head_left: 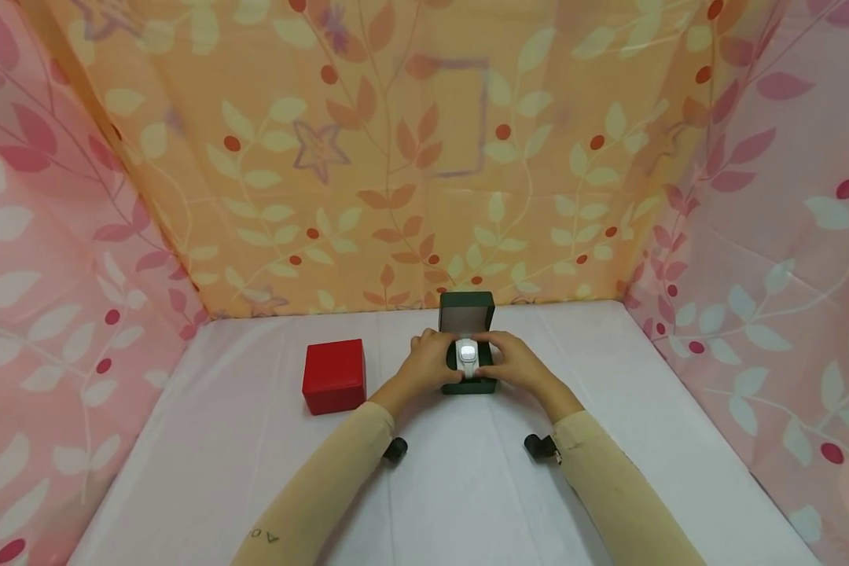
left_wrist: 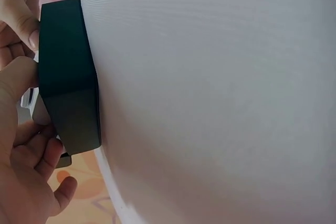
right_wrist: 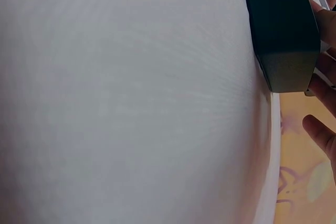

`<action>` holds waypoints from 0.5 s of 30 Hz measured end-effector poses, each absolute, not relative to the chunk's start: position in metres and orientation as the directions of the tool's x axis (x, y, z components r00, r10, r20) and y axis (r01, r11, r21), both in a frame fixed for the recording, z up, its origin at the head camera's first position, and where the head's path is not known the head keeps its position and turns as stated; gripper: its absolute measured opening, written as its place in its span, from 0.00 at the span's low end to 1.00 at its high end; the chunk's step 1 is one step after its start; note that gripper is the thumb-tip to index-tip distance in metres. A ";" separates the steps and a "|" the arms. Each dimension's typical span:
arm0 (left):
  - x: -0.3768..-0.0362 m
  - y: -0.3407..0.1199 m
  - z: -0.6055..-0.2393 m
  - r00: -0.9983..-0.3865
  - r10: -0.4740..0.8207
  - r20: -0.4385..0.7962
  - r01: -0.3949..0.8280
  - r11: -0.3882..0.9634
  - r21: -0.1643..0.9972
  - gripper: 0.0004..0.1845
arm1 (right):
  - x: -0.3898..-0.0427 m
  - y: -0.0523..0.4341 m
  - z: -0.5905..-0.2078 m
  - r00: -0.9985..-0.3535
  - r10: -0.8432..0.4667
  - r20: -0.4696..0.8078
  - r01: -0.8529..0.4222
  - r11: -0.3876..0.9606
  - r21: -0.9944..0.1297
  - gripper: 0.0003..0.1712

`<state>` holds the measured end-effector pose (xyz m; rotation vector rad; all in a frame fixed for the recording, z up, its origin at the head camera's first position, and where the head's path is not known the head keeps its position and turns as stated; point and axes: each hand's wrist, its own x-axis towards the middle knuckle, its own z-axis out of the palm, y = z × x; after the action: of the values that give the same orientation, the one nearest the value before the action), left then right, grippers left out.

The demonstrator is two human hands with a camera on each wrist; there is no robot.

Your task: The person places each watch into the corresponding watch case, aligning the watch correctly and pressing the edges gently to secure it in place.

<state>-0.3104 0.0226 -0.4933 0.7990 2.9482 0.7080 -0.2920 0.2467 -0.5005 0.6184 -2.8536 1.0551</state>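
A dark green watch box [head_left: 477, 387] stands with its lid [head_left: 466, 302] raised at the back of the table. In it sits a white wristwatch [head_left: 468, 354], its face up and bright. My left hand [head_left: 428, 363] holds the watch from the left, fingers at its upper end and thumb at its lower end. From the right, my right hand [head_left: 518, 366] grips it the same way. In the left wrist view, the box's outer wall [left_wrist: 68, 51] hides most of the watch. The right wrist view shows right-hand fingers [right_wrist: 326, 90] bent over the box rim.
A closed red box [head_left: 335, 377] stands left of the green box, close to my left forearm. White cloth covers the table [head_left: 460, 487]. A patterned orange curtain [head_left: 396, 157] hangs right behind the table, with pink curtains [head_left: 785, 259] along both sides.
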 end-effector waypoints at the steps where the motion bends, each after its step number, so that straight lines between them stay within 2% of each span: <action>1: -0.310 0.023 -0.493 -0.870 0.480 0.109 0.478 0.770 0.422 0.36 | -0.292 0.247 -0.500 -0.921 -0.351 0.167 -0.375 0.690 -0.619 0.41; 15: -0.313 0.024 -0.493 -0.876 0.477 0.070 0.466 0.801 0.376 0.37 | -0.291 0.246 -0.499 -0.925 -0.344 0.163 -0.367 0.689 -0.625 0.40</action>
<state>-0.3126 0.0244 -0.4928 0.7732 2.9541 0.6057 -0.2915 0.2464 -0.4993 0.6019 -2.8565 1.0691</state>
